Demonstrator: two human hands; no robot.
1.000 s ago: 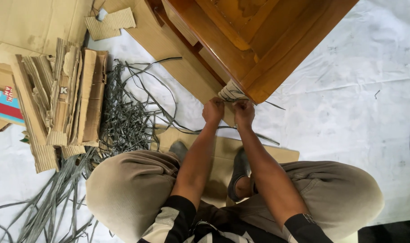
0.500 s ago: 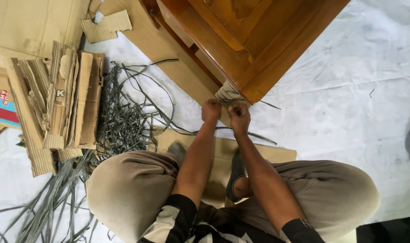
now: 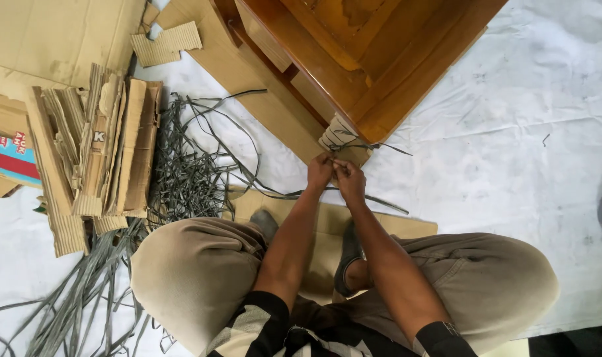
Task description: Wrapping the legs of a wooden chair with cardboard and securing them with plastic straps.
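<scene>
Left hand (image 3: 319,170) and right hand (image 3: 349,180), fingertips together, pinch the grey strap (image 3: 354,145). Strap runs just beyond fingers, around the cardboard-wrapped leg (image 3: 337,134) of the wooden table (image 3: 373,73).

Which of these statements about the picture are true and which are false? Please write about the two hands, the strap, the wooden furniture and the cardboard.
1. Both hands, left hand and right hand, meet at the grey strap by the wrapped furniture corner. True.
2. The wooden furniture is painted blue. False: it is glossy brown wood.
3. A pile of cardboard pieces lies to the person's left. True.
4. The loose straps lie on top of the furniture. False: they lie on the white floor sheet.
</scene>
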